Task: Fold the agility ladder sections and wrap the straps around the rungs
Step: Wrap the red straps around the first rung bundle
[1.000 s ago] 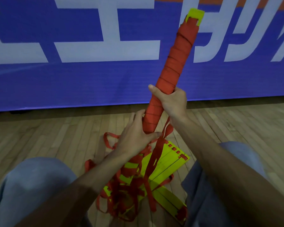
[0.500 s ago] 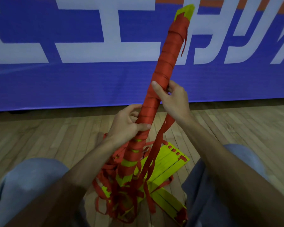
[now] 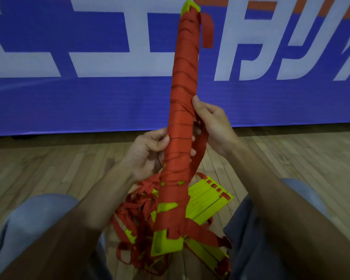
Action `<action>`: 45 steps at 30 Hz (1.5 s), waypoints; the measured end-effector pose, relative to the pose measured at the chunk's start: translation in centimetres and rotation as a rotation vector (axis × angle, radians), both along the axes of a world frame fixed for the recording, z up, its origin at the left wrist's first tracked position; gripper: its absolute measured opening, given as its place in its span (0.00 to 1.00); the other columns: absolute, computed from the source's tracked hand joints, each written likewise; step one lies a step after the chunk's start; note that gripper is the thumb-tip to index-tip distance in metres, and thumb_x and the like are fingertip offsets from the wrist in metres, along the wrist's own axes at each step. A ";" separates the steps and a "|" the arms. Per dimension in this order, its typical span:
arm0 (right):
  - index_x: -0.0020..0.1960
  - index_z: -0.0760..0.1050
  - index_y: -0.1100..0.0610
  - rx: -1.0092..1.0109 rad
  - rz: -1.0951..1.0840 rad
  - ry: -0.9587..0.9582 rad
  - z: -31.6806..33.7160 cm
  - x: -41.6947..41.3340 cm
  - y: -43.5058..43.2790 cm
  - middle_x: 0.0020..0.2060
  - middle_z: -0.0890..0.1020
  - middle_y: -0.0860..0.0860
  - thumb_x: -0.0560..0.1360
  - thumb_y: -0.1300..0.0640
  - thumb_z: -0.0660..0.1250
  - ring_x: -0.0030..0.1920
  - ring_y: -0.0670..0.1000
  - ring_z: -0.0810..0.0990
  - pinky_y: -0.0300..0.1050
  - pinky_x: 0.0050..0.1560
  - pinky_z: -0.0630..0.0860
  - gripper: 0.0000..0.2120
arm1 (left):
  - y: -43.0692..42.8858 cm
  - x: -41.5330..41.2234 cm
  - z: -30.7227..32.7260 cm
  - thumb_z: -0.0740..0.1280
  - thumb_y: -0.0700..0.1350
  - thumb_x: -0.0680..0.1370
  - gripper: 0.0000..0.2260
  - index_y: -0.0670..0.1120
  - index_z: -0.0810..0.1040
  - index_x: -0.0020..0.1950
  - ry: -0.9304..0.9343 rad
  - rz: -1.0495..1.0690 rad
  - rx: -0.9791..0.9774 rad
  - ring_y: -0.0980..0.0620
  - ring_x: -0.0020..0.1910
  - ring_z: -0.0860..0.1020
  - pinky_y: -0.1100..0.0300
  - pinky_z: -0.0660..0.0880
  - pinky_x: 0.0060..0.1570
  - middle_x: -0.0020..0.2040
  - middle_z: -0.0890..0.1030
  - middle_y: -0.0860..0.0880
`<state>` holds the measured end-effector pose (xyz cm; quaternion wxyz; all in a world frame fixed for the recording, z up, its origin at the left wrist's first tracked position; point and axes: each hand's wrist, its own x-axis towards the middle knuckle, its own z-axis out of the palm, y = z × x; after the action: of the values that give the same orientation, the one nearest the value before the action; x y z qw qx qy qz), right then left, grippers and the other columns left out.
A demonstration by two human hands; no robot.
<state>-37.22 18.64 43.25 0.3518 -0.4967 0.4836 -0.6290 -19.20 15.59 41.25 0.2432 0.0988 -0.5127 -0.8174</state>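
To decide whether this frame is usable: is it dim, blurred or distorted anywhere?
Head view: dim, bluish light, no glare; the wrapped bundle, left hand and right hand are fairly sharp; the loose straps and forearms lower down look soft; the wide lens enlarges the forearms at the bottom corners.

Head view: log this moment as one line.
left hand: grips wrapped bundle | right hand: holds strap | loose rungs: on floor

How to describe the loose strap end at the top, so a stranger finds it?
Find the blue banner, then the red-wrapped bundle held before it. Beside its yellow tip, one short strap end hangs free, unlike the tight wraps.
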 end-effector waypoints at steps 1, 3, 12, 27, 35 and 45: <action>0.43 0.77 0.60 0.020 0.060 -0.057 0.1 -0.1 0.1 0.26 0.74 0.48 0.80 0.48 0.63 0.26 0.48 0.68 0.45 0.30 0.62 0.17 | 0.0 0.2 0.1 0.80 0.47 0.62 0.27 0.36 0.81 0.56 -0.002 -0.029 0.012 0.40 0.43 0.84 0.49 0.82 0.44 0.47 0.83 0.35; 0.42 0.77 0.62 0.034 0.092 -0.090 0.1 -0.5 0.2 0.23 0.72 0.48 0.77 0.46 0.66 0.26 0.52 0.63 0.51 0.31 0.56 0.18 | 0.2 0.3 0.2 0.78 0.45 0.64 0.28 0.33 0.78 0.59 0.005 -0.049 0.043 0.40 0.43 0.84 0.50 0.82 0.43 0.49 0.83 0.34; 0.35 0.80 0.59 0.029 -0.278 -0.121 -0.5 -0.7 -0.5 0.21 0.76 0.43 0.74 0.55 0.73 0.22 0.41 0.70 0.34 0.26 0.67 0.12 | 0.2 -1.4 0.1 0.60 0.41 0.82 0.12 0.47 0.79 0.61 -0.436 0.411 -0.248 0.50 0.47 0.80 0.53 0.78 0.49 0.51 0.83 0.48; 0.54 0.82 0.60 0.162 -0.340 0.168 -2.5 1.9 -1.0 0.34 0.85 0.54 0.72 0.50 0.75 0.23 0.46 0.74 0.43 0.31 0.74 0.17 | 0.1 -1.6 -1.3 0.77 0.45 0.69 0.19 0.47 0.77 0.58 -0.874 0.615 -0.600 0.52 0.47 0.80 0.49 0.79 0.53 0.48 0.80 0.52; 0.43 0.78 0.63 0.189 -0.150 0.037 -0.9 1.5 -0.4 0.30 0.79 0.51 0.75 0.59 0.71 0.27 0.46 0.76 0.36 0.32 0.74 0.07 | -0.4 -1.3 -0.8 0.76 0.35 0.69 0.20 0.43 0.77 0.59 -0.686 0.651 -0.288 0.49 0.50 0.80 0.55 0.78 0.46 0.53 0.81 0.46; 0.39 0.75 0.57 0.412 0.110 0.197 -0.3 -0.7 0.2 0.39 0.81 0.55 0.78 0.55 0.67 0.44 0.53 0.77 0.48 0.51 0.71 0.10 | -0.6 -1.6 -1.4 0.76 0.36 0.69 0.17 0.46 0.78 0.54 -0.685 0.657 -0.260 0.49 0.50 0.81 0.52 0.78 0.51 0.52 0.82 0.47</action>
<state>-37.95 18.84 43.00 0.4307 -0.4991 0.6059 -0.4454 -20.76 15.03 39.87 0.3158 0.4875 -0.6026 -0.5472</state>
